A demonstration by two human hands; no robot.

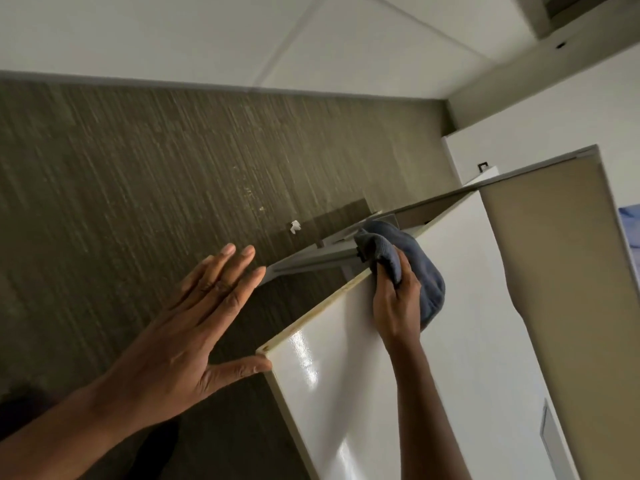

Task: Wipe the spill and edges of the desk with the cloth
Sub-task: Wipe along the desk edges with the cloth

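The view is tilted. A glossy white desk (450,341) fills the lower right, its pale left edge running up from a near corner. My right hand (396,303) grips a blue-grey cloth (424,268) and holds it against that edge, part of the cloth folded over the side. My left hand (194,313) hovers beside the desk with fingers straight and spread, its thumb tip touching the near corner. No spill is visible on the shiny top.
A grey metal desk bracket (311,261) juts out under the edge near the cloth. A beige partition panel (554,254) stands along the desk's far side. Dark striped carpet (138,185) covers the floor, with a small white scrap (295,226) on it.
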